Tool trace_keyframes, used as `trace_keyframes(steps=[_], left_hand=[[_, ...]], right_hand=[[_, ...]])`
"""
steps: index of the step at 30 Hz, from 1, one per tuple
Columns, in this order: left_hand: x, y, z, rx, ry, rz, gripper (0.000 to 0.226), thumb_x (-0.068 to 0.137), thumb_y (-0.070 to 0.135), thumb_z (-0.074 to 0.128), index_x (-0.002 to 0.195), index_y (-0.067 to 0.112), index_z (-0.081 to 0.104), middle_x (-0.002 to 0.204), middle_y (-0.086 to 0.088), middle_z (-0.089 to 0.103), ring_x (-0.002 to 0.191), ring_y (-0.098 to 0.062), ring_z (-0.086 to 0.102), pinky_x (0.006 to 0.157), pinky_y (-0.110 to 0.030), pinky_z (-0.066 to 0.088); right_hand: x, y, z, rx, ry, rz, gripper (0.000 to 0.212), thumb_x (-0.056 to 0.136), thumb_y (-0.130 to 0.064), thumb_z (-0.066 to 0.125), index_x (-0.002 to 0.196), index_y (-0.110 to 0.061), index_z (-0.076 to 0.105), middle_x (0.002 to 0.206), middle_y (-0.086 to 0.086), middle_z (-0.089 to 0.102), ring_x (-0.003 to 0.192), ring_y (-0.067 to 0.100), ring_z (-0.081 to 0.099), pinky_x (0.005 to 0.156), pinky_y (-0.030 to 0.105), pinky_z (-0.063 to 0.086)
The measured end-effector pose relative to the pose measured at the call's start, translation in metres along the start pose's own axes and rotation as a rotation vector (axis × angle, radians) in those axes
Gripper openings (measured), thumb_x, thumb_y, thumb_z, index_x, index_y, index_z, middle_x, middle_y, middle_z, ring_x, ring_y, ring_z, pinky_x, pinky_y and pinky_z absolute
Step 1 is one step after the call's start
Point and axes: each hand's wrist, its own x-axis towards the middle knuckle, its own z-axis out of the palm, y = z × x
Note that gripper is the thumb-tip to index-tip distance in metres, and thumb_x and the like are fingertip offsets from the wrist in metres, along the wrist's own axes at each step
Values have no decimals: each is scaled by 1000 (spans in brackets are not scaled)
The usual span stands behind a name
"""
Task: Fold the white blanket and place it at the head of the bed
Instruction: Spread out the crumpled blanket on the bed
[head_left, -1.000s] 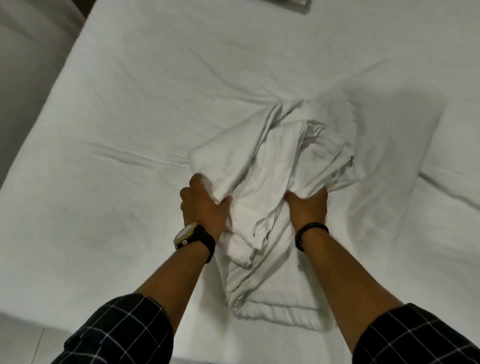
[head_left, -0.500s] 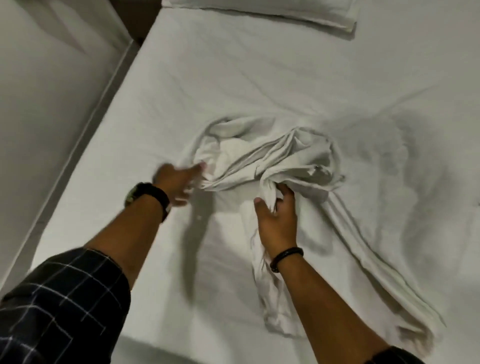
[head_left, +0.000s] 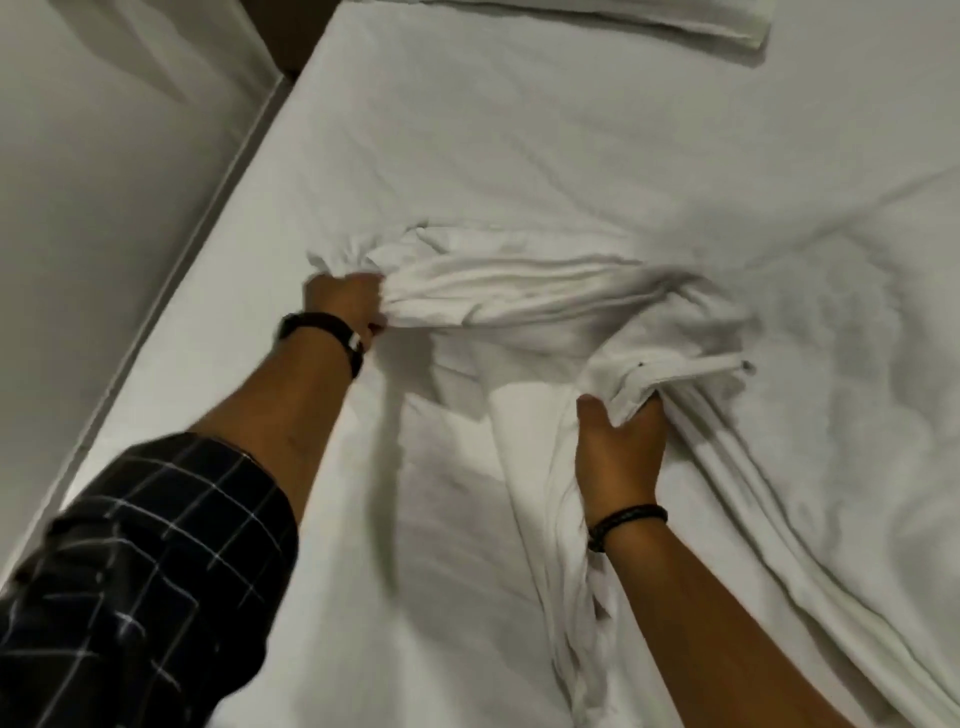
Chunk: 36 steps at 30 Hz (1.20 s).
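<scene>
Left hand (head_left: 343, 301): clenched on a bunched end of the white blanket (head_left: 519, 296); a dark watch (head_left: 324, 332) on the wrist, a dark checked sleeve (head_left: 140, 571) rolled up the forearm.
Right hand (head_left: 621, 452): thumb and fingers closed on a gathered fold of the same blanket; a dark braided bracelet (head_left: 626, 525) on the wrist.
White blanket: crumpled, not yet folded; one rumpled band spans from one hand to the other, and loose lengths trail back beside and under the right forearm.
Bed (head_left: 519, 130): white sheet, creased, lying under both hands and the blanket.
Pillow (head_left: 623, 21): white, well beyond both hands at the far end of the bed.
Wall (head_left: 104, 182): pale, outward of the left arm, along the bed's edge.
</scene>
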Motion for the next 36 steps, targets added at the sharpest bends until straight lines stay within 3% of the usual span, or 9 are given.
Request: trace_keyframes(steps=[2, 5, 12, 17, 19, 23, 28, 32, 36], left_hand=[[19, 29, -18, 113, 46, 96, 56, 86, 12, 72, 137, 3, 50, 116, -19, 68, 74, -23, 65, 41, -26, 51], [38, 67, -34, 107, 70, 207, 55, 87, 22, 75, 133, 4, 51, 104, -11, 67, 82, -23, 67, 50, -30, 57], [48, 75, -71, 474, -298, 3, 94, 70, 70, 72, 143, 19, 42, 129, -17, 48, 102, -36, 68, 89, -46, 58], [26, 35, -105, 606, -286, -29, 74, 74, 75, 63, 117, 14, 57, 115, -9, 62, 91, -25, 66, 76, -38, 57], [1, 5, -131, 639, -259, -98, 73, 63, 85, 63, 90, 17, 62, 86, -3, 64, 68, -21, 60, 62, -31, 51], [-44, -58, -147, 691, -251, -28, 73, 55, 87, 66, 71, 17, 65, 71, 1, 72, 66, -18, 65, 61, -30, 49], [-41, -82, -131, 1156, -60, 106, 83, 48, 102, 45, 85, 28, 50, 87, 12, 62, 87, -18, 59, 79, -39, 36], [-51, -100, -147, 1248, -53, 156, 84, 44, 106, 33, 88, 36, 48, 82, 18, 56, 87, -15, 60, 79, -35, 39], [-63, -126, -176, 952, -163, 166, 81, 46, 97, 54, 97, 35, 61, 96, 16, 68, 94, -11, 66, 78, -26, 50]], right_hand=[[-13, 1, 11, -4, -76, -59, 31, 92, -9, 60, 122, -17, 57, 108, -6, 66, 99, 6, 63, 87, 18, 50], [-42, 12, 30, -50, -229, -217, 28, 93, -11, 58, 117, -26, 58, 106, -14, 67, 97, -7, 62, 86, 14, 48], [-92, 61, 73, -517, -681, -352, 57, 84, -18, 52, 141, -19, 48, 117, -12, 57, 109, 0, 51, 90, -4, 29], [-81, 71, 71, -754, -1042, -321, 54, 88, -50, 55, 132, -20, 56, 117, 3, 62, 105, 18, 58, 94, 20, 42], [-65, 38, 72, -512, -987, -190, 34, 81, -47, 71, 107, -25, 70, 96, -3, 71, 86, 15, 66, 80, 23, 51], [20, -15, 111, -559, -513, -636, 23, 86, -28, 71, 105, -15, 72, 91, 3, 71, 80, 18, 65, 78, 28, 49], [120, -38, 212, -1080, -586, -801, 58, 94, -37, 56, 145, -13, 40, 144, 14, 46, 134, 33, 41, 109, 46, 35], [148, -32, 258, -1350, -551, -771, 82, 93, -56, 47, 155, -18, 8, 162, 9, 17, 149, 33, 10, 117, 59, 10], [152, -37, 278, -1435, -615, -741, 76, 86, -65, 50, 140, -13, 40, 140, 18, 50, 126, 37, 47, 103, 48, 36]])
